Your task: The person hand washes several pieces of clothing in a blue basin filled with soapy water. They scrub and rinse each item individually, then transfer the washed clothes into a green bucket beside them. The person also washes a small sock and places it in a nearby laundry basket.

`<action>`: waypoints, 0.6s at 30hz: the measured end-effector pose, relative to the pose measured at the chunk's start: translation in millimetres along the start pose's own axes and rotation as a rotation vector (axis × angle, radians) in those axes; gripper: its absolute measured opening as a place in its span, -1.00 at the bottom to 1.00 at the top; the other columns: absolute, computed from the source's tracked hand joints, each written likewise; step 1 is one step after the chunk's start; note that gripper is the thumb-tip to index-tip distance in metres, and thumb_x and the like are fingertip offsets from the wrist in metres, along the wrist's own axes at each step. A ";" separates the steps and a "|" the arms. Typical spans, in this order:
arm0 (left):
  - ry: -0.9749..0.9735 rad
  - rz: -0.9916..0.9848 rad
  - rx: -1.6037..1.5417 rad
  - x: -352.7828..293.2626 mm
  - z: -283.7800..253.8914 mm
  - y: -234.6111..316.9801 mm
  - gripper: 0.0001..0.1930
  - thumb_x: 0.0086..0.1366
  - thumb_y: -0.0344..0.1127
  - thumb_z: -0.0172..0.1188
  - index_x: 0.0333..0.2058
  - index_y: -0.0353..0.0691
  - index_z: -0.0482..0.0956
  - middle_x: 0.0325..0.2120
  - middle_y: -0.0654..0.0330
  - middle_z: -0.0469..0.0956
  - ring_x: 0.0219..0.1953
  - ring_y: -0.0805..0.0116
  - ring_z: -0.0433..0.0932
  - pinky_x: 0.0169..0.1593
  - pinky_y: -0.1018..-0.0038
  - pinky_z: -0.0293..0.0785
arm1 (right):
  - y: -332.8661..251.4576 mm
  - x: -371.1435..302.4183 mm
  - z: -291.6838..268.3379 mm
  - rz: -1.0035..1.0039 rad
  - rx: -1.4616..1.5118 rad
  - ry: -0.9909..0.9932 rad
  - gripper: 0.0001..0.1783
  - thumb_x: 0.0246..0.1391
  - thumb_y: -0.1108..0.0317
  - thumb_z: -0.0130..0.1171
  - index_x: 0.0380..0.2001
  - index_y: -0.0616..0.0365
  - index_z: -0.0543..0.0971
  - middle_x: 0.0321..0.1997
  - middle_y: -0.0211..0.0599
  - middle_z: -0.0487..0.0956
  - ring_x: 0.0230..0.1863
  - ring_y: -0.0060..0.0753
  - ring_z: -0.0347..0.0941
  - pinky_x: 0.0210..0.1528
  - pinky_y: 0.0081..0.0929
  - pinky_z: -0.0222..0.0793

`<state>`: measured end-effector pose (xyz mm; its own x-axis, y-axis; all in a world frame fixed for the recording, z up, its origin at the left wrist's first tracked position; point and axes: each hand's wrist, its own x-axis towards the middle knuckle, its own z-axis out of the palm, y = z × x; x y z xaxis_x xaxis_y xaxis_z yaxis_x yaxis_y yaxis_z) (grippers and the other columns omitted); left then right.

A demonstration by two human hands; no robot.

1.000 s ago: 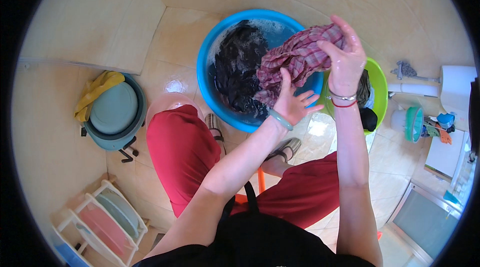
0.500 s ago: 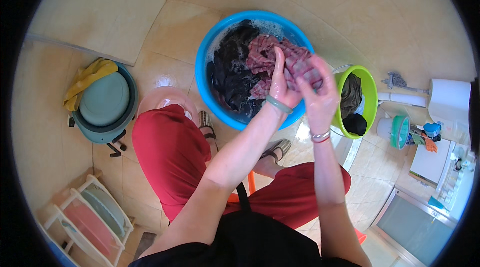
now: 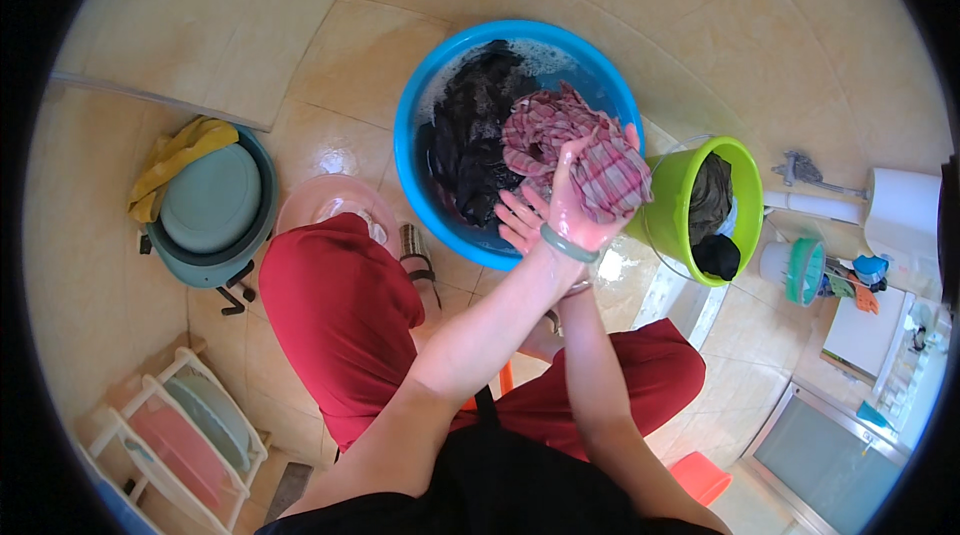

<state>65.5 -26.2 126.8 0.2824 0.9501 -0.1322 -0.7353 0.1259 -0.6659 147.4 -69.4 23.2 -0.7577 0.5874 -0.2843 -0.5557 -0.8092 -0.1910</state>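
Left hand: grip curled around pink checked cloth, over right side of blue basin, presumably so drips fall inside | right hand: grip spread, apparently empty, at basin's near rim

Held cloth: pink and wine-red plaid crossed with pale lines
Tub: bright blue
Soaking clothes: black
Bucket: lime green
Bucket's laundry: dark olive-grey and black
Low basin: pale pink
Trousers: plain deep red
Shirt: plain black
Bangle: milky pale green
Draped cloth: mustard yellow
Stacked basins: greyish teal
Floor tiles: warm beige
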 end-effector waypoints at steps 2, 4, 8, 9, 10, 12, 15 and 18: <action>-0.079 -0.056 -0.016 -5.5 -10.6 -1.0 -0.68 0.26 -0.13 0.11 -0.07 -0.10 0.49 -0.05 0.19 0.54 -0.07 0.20 0.54 -0.04 0.25 0.52 | 11.0 26.0 20.9 -0.109 0.111 -0.012 -0.29 0.29 -0.12 -0.19 0.34 0.09 0.10 0.46 -0.04 0.04 0.42 0.04 0.03 0.35 0.07 0.04; -0.163 -0.120 -0.070 -11.7 -17.5 -6.5 -0.61 0.28 -0.07 0.07 0.00 -0.12 0.48 -0.04 0.16 0.54 -0.05 0.13 0.53 -0.04 0.20 0.52 | 3.6 43.1 56.6 -0.243 0.121 -0.052 -0.28 0.26 0.01 -0.03 0.33 0.17 0.06 0.41 -0.13 0.16 0.39 -0.04 0.09 0.38 -0.09 0.03; -0.165 -0.294 -0.281 -37.5 -26.7 5.1 -0.50 0.31 0.05 0.02 0.09 -0.12 0.44 0.00 0.08 0.51 -0.06 0.06 0.52 -0.02 0.11 0.50 | -16.4 48.4 80.6 -0.257 0.248 -0.158 -0.34 0.23 0.11 0.02 0.28 0.20 0.12 0.30 -0.13 0.24 0.27 -0.13 0.19 0.30 -0.20 0.14; -0.110 -0.282 -0.296 -43.1 -18.2 -2.8 -0.47 0.30 0.12 0.08 0.10 -0.10 0.43 0.01 0.08 0.49 -0.07 0.11 0.53 -0.02 0.19 0.50 | -29.5 42.8 78.0 -0.249 0.295 -0.166 -0.35 0.22 0.14 0.03 0.26 0.21 0.14 0.28 -0.14 0.26 0.25 -0.15 0.21 0.28 -0.22 0.16; -0.077 -0.294 -0.258 -44.7 -13.6 -3.4 -0.45 0.29 0.12 0.10 0.11 -0.11 0.42 0.01 0.08 0.49 -0.07 0.12 0.53 -0.02 0.21 0.50 | -41.1 39.8 77.8 -0.223 0.354 -0.180 -0.37 0.21 0.16 0.04 0.25 0.22 0.16 0.25 -0.14 0.28 0.22 -0.18 0.24 0.26 -0.25 0.19; -0.017 -0.309 -0.177 -46.7 -2.8 -1.5 -0.42 0.27 0.12 0.16 0.12 -0.13 0.41 0.01 0.08 0.49 -0.07 0.15 0.53 -0.02 0.26 0.51 | -59.9 37.5 78.0 -0.151 0.483 -0.196 -0.40 0.20 0.22 0.06 0.22 0.23 0.19 0.20 -0.14 0.32 0.16 -0.22 0.28 0.22 -0.30 0.24; 0.124 -0.211 0.191 -54.7 18.3 -2.5 -0.41 0.28 0.17 0.12 0.08 -0.18 0.41 -0.08 0.08 0.51 -0.21 0.16 0.52 -0.14 0.29 0.49 | -82.3 41.1 81.1 -0.031 0.653 -0.191 -0.44 0.18 0.29 0.10 0.19 0.26 0.24 0.12 -0.14 0.38 0.07 -0.29 0.36 0.16 -0.38 0.32; 0.281 -0.141 0.582 -58.7 45.3 -7.7 -0.55 0.31 0.04 0.15 -0.03 -0.19 0.50 -0.24 0.13 0.59 -0.31 0.21 0.59 -0.20 0.32 0.54 | -102.2 47.8 86.7 0.008 0.348 -0.119 -0.50 0.21 0.33 0.06 0.16 0.31 0.27 0.08 -0.15 0.43 -0.04 -0.33 0.43 0.03 -0.45 0.43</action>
<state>26.6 -70.0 172.9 0.4921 0.8128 -0.3118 -0.8704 0.4519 -0.1957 138.3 42.5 110.6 -0.7859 0.5948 -0.1693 -0.6169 -0.7730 0.1478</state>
